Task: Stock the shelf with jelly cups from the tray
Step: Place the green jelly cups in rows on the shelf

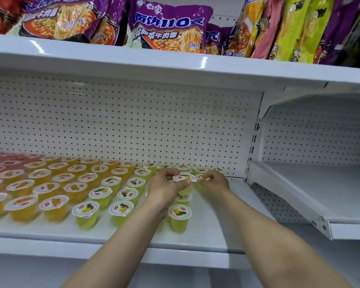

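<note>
Left hand (168,185): a yellow-green jelly cup (184,180) is gripped at its side, held just above the shelf (206,231).
Right hand (213,180): a second cup (201,178) is pinched at its lid edge, beside the first.
Shelf rows: orange and yellow-green cups (85,213) are lined up to the left.

The left hand (164,189) is covering most of the body of the yellow-green plastic jelly cup (184,178) it is gripping, and is hiding a cup behind that one, whose lid edge alone is showing. The right hand (213,181) is blurring with motion, and the second small foil-lidded cup (201,177) pinched in its fingers is smearing beyond reading. Left of the gripped cup, the pink-lidded cups (0,161) are being cut by the frame's edge and are blurring. Above it, the purple plastic noodle packets (168,28) are losing their tops to the upper edge. Lid print is too small to read.
</note>
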`<state>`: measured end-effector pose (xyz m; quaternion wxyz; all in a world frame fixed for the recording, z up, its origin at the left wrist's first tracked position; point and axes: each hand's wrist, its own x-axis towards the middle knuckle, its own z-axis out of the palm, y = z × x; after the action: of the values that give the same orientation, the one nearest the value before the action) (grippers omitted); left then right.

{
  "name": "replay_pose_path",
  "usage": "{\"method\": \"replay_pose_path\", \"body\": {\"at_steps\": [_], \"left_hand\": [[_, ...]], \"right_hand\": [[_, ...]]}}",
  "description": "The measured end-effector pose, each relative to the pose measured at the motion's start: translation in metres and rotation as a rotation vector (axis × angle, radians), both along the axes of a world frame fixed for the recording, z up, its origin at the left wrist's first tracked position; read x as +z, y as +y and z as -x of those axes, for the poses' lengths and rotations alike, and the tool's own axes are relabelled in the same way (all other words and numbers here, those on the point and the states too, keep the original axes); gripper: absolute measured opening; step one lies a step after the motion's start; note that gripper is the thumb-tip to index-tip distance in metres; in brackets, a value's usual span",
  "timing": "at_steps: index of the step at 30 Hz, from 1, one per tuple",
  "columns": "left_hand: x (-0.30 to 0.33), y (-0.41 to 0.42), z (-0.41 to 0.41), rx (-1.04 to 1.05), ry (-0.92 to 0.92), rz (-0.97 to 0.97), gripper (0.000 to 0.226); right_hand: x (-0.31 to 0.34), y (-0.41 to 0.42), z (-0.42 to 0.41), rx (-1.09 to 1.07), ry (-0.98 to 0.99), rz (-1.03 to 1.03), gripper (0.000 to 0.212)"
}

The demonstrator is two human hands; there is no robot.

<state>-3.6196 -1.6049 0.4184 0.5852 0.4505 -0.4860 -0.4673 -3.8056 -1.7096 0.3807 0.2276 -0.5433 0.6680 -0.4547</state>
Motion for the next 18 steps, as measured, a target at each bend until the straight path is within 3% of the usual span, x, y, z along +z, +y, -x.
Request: {"method": "replay_pose_path", "body": {"at_steps": [4, 6, 8, 11, 16, 18], "left_hand": [[0.004, -0.006, 0.01, -0.033, -0.017, 0.021, 0.04], [0.005, -0.009, 0.018, -0.06, -0.016, 0.015, 0.043], [0.008, -0.014, 0.027, -0.069, -0.023, 0.014, 0.046], [0.018, -0.021, 0.037, -0.073, -0.006, 0.024, 0.049], [0.029, -0.038, 0.053, -0.109, -0.081, 0.051, 0.058], [0.032, -0.045, 0.054, -0.092, -0.326, 0.14, 0.056]], "right_hand": [[0.023, 0.013, 0.006, 0.057, -0.073, 0.129, 0.024], [0.036, 0.024, 0.009, 0.227, -0.26, 0.155, 0.022], [0.047, 0.041, 0.012, 0.494, -0.444, 0.05, 0.029], [0.058, 0.058, 0.019, 0.709, -0.511, -0.036, 0.042], [0.066, 0.061, 0.04, 0.677, -0.553, 0.032, 0.049], [0.07, 0.059, 0.048, 0.561, -0.52, 0.084, 0.043]]}}
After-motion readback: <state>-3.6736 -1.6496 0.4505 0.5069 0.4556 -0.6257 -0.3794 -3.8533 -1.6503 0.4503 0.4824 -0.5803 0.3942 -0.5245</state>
